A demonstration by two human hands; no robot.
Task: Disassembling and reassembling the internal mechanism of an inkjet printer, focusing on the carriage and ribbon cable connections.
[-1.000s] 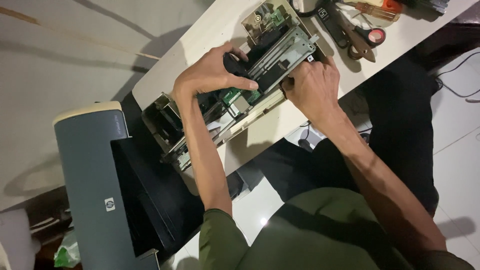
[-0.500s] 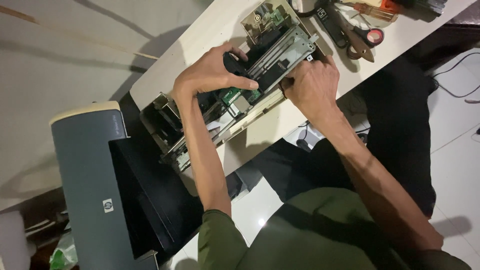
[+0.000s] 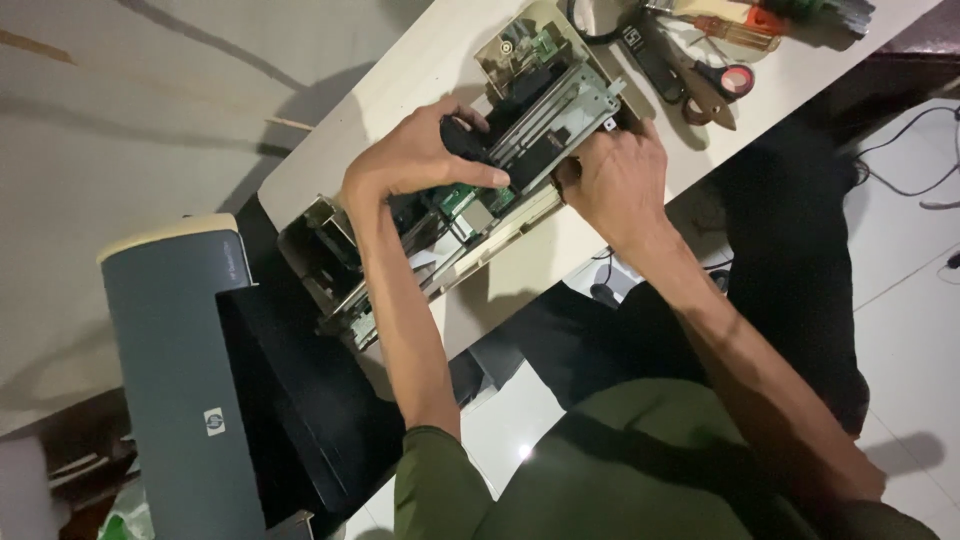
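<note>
Leaning over the work, the person in a green shirt (image 3: 640,470) reaches both arms out to a stripped printer chassis (image 3: 470,215) that lies slantwise on the white table (image 3: 420,90). Nearest the body, to the left, stands the printer's grey outer cover (image 3: 175,370) with its black tray (image 3: 300,400), already off the mechanism and set apart at the table's end. That much of the dismantling looks done: the frame is bare, with metal rails, a green circuit board (image 3: 465,200) and a second small board at the far end open to view.

The left hand (image 3: 420,155) is curled loosely over the middle of the chassis, fingers closed around a black part there, seemingly the carriage on its rail, thumb pointing along the frame. The right hand (image 3: 615,180) grips the near edge of the metal frame towards its far end, fingers tucked under and hidden, so how tightly it holds cannot be told. Together the hands appear to steady the frame while working the black part. The boards, rails and carriage are not yet separated, so most of the inner stripping seems left.

Beyond the chassis lie scissors (image 3: 700,80) with black and red handles, a screwdriver (image 3: 735,25) with an orange-red grip, and other tools at the table's far edge.
</note>
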